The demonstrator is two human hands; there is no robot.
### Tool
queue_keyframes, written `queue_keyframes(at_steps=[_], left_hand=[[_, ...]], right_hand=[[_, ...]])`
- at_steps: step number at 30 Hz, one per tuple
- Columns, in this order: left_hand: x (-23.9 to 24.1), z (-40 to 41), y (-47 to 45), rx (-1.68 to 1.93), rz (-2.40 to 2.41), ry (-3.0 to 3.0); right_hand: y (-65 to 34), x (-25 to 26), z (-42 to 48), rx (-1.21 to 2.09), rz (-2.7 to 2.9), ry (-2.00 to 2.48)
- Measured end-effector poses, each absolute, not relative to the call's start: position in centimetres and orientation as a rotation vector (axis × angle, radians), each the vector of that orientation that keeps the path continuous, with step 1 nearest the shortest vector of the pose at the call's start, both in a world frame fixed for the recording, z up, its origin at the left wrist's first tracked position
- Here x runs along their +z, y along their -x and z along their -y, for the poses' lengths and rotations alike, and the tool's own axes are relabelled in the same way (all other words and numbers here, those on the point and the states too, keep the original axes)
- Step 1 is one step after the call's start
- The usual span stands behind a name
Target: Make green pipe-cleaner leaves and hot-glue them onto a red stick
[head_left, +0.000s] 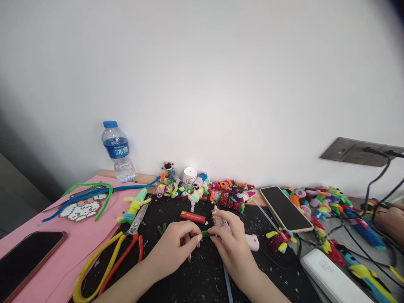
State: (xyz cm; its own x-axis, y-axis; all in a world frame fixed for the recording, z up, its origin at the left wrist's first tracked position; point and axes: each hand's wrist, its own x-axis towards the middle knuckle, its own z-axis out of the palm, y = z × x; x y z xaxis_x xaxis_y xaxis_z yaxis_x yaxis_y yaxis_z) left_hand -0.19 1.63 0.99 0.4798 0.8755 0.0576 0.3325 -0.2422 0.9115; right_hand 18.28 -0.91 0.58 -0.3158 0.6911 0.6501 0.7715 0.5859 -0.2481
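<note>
As the left hand [178,240] and right hand [232,240] pinch a fuzzy green pipe cleaner [205,233] between their fingertips, seemingly shaping it, the next move likely needs steadiness.

Dark green pipe cleaner [205,233], yellow-and-red scissor handles [118,266], pink paper [78,240]

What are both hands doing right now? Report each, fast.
Left hand: closed, pinching a fuzzy green stem.
Right hand: closed, pinching the same stem from the other side.
</note>
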Motion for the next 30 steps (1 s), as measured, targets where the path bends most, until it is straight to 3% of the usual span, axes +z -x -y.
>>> queue_keyframes(at_steps=[30], left_hand=[[0.49,-2.18,1.15,0.78,-0.954,-2.356]], right_hand=[[-18.44,0.33,1.0,-0.002,2.124,1.141]])
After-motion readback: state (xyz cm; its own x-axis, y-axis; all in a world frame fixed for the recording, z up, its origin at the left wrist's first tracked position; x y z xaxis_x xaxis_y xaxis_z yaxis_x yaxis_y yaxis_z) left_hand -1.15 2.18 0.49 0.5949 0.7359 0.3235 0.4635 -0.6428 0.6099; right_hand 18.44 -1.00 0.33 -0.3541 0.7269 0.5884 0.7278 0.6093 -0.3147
